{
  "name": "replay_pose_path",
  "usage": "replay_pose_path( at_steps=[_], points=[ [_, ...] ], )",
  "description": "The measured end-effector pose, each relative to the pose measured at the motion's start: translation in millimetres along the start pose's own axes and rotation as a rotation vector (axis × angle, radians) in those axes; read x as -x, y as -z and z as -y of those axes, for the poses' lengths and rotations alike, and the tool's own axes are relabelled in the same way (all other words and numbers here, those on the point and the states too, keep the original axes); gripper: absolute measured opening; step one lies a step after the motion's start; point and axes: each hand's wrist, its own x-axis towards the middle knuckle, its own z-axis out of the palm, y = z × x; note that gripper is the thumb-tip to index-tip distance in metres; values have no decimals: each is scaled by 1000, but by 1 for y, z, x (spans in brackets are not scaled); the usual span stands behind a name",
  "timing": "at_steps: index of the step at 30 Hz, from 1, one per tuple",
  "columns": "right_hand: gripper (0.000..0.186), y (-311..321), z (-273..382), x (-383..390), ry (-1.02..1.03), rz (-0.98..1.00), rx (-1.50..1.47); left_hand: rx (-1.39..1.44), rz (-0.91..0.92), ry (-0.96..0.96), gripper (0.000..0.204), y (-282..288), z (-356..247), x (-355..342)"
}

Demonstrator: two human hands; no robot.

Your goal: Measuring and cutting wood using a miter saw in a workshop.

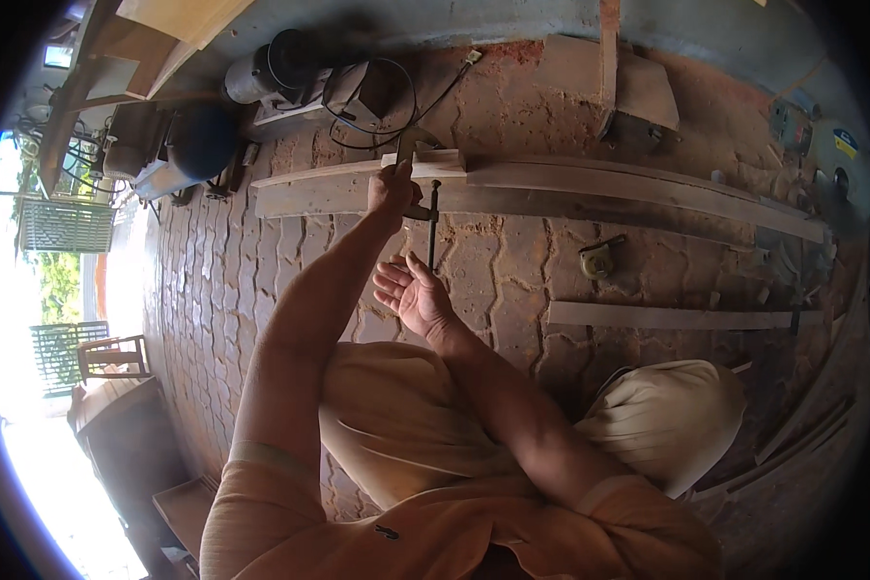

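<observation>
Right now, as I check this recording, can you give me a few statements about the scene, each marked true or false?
1. The left hand grips the clamp at the long boards. True.
2. The right hand is clenched into a fist. False: it is open, with the fingers apart.
3. The tape measure lies on the paved floor. True.
4. The tape measure is to the left of the clamp. False: it is to the right.
5. The loose wooden strip lies nearer the person than the long boards. True.
</observation>
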Motion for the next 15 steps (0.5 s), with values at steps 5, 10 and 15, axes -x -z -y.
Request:
replay_pose_path(
  at_steps=[5, 10, 15],
  points=[
    [65, -16, 2, 20, 49, 110, 283, -60, 16, -21, 35, 3, -1, 1],
    [50, -1, 10, 18, 429, -180, 546, -50, 57, 8, 34, 3, -1, -5],
    [58, 25, 18, 12, 274, -490, 516, -56, 59, -11, 34, 0, 2, -9]
  ],
)
